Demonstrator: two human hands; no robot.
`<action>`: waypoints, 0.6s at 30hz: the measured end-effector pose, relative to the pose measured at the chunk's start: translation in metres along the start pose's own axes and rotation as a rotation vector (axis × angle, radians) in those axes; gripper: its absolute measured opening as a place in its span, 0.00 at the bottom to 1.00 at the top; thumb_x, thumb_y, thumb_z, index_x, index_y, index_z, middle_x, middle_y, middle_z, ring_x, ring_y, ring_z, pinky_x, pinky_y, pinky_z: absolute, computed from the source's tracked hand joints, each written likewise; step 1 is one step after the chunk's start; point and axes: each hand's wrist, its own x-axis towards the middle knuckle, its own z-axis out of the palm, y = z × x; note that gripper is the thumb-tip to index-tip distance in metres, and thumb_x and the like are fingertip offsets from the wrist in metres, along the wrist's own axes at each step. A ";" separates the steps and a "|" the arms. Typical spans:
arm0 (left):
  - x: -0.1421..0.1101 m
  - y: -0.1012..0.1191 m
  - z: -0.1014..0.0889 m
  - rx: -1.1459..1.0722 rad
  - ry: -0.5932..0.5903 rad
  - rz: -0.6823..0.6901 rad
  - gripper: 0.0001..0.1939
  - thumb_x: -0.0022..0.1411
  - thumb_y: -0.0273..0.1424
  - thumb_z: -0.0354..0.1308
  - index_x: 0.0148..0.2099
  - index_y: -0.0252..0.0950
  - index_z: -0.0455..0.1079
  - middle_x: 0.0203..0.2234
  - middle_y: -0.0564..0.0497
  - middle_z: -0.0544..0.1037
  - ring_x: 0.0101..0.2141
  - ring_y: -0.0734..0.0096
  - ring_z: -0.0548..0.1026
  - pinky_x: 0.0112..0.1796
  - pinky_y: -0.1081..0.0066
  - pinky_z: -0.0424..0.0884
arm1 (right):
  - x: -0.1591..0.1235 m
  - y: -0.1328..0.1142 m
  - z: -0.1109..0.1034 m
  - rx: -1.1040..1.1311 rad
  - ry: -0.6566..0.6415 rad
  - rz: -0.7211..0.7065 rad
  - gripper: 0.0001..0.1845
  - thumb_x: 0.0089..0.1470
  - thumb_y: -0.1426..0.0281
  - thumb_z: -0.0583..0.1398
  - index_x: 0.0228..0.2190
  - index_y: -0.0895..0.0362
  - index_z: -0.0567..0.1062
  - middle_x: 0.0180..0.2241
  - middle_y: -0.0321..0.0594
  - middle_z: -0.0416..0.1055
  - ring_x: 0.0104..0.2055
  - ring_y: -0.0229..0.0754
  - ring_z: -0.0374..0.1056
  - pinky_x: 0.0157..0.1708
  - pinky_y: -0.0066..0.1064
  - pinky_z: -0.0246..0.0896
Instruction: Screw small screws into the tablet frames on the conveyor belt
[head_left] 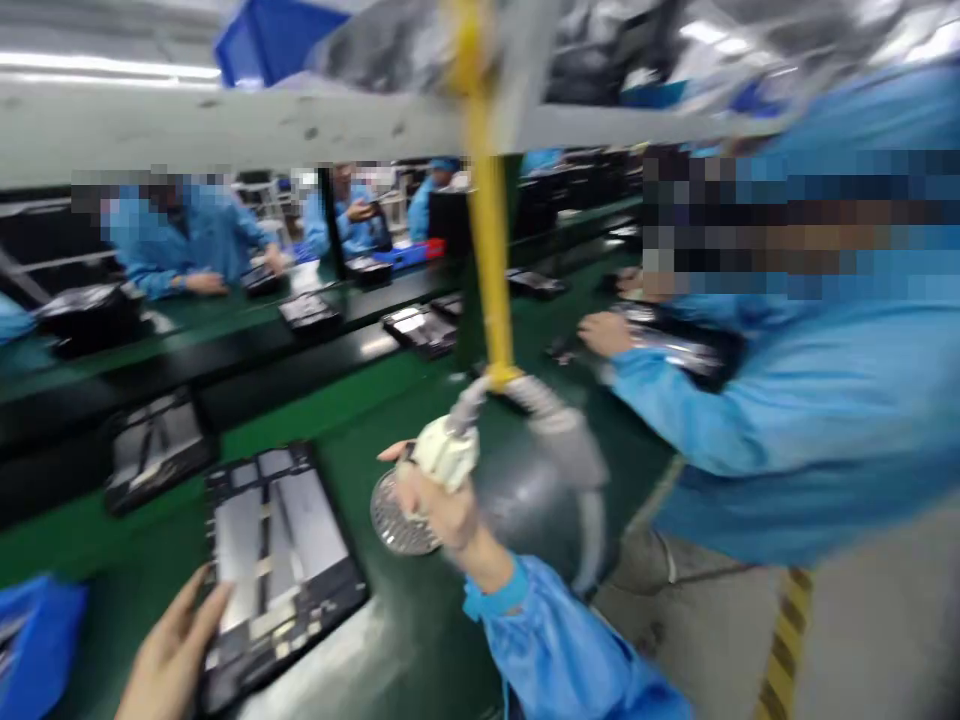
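Note:
An opened tablet (281,560) with silvery battery cells, flex cables and a dark frame lies tilted on the green bench. My left hand (176,640) is at its near left edge, thumb over the rim and fingers along the side. My right hand (442,510) is closed around a cream-coloured tool head (448,452) that joins a grey hose (536,395). A clear, round perforated disc (401,515) shows just below that hand; whether it belongs to the tool is unclear. Motion blurs the picture.
A second opened tablet (159,445) lies behind on the left. A blue bin (41,640) stands at the left front. A yellow strap (491,250) hangs overhead by the hose. A co-worker in blue (840,400) sits close on the right; others work across the line.

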 end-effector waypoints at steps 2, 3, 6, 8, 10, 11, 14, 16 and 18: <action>-0.043 0.010 0.005 -0.149 -0.225 -0.062 0.49 0.46 0.65 0.57 0.63 0.43 0.74 0.30 0.48 0.85 0.34 0.46 0.84 0.36 0.57 0.81 | -0.007 0.005 0.002 0.038 0.000 0.049 0.22 0.47 0.46 0.68 0.32 0.51 0.78 0.14 0.30 0.61 0.15 0.38 0.55 0.17 0.35 0.55; -0.053 0.016 0.006 -0.171 -0.323 -0.079 0.53 0.49 0.66 0.56 0.67 0.35 0.70 0.23 0.48 0.82 0.26 0.49 0.81 0.31 0.57 0.79 | -0.010 0.007 0.004 0.053 -0.016 0.075 0.22 0.48 0.47 0.68 0.34 0.52 0.78 0.14 0.29 0.60 0.15 0.37 0.55 0.18 0.34 0.57; -0.053 0.019 -0.013 -0.103 -0.431 0.008 0.46 0.57 0.62 0.53 0.63 0.31 0.72 0.20 0.51 0.78 0.21 0.60 0.75 0.27 0.66 0.72 | -0.024 0.008 0.021 0.067 -0.099 0.125 0.22 0.50 0.49 0.68 0.36 0.54 0.79 0.13 0.28 0.59 0.16 0.37 0.58 0.22 0.35 0.61; -0.041 0.009 -0.040 -0.028 -0.336 0.056 0.38 0.59 0.58 0.52 0.55 0.34 0.77 0.23 0.50 0.80 0.24 0.63 0.76 0.29 0.69 0.71 | -0.037 0.004 0.036 0.064 -0.178 0.155 0.24 0.50 0.48 0.68 0.36 0.55 0.79 0.13 0.28 0.60 0.16 0.37 0.59 0.23 0.35 0.62; -0.024 -0.007 -0.070 0.089 -0.117 0.053 0.30 0.62 0.54 0.51 0.49 0.35 0.79 0.27 0.51 0.81 0.28 0.64 0.78 0.35 0.70 0.72 | -0.052 0.001 0.051 0.070 -0.251 0.194 0.25 0.49 0.46 0.69 0.36 0.54 0.79 0.13 0.28 0.61 0.15 0.37 0.58 0.22 0.35 0.61; -0.014 -0.017 -0.084 0.183 0.026 0.035 0.28 0.63 0.51 0.50 0.47 0.35 0.80 0.29 0.51 0.82 0.32 0.64 0.79 0.39 0.70 0.73 | -0.058 0.001 0.057 0.074 -0.279 0.208 0.25 0.49 0.45 0.69 0.36 0.53 0.79 0.13 0.28 0.62 0.15 0.37 0.58 0.22 0.35 0.59; 0.025 -0.052 -0.114 0.510 0.303 -0.122 0.26 0.69 0.47 0.49 0.51 0.33 0.79 0.36 0.51 0.81 0.45 0.58 0.80 0.52 0.58 0.71 | -0.073 0.004 0.068 0.079 -0.347 0.248 0.24 0.51 0.45 0.69 0.35 0.53 0.78 0.14 0.29 0.63 0.15 0.38 0.59 0.22 0.35 0.58; 0.050 -0.075 -0.120 0.644 0.171 -0.215 0.32 0.70 0.52 0.48 0.53 0.31 0.79 0.39 0.50 0.80 0.49 0.53 0.79 0.53 0.50 0.70 | -0.079 0.005 0.067 0.067 -0.372 0.270 0.23 0.52 0.47 0.69 0.36 0.53 0.79 0.15 0.30 0.64 0.16 0.38 0.60 0.24 0.35 0.59; 0.067 -0.093 -0.119 0.679 -0.061 -0.236 0.40 0.67 0.60 0.46 0.54 0.29 0.79 0.40 0.50 0.79 0.50 0.51 0.78 0.51 0.50 0.70 | -0.082 0.004 0.062 0.049 -0.382 0.277 0.22 0.54 0.48 0.68 0.38 0.53 0.80 0.15 0.30 0.64 0.17 0.37 0.60 0.25 0.35 0.61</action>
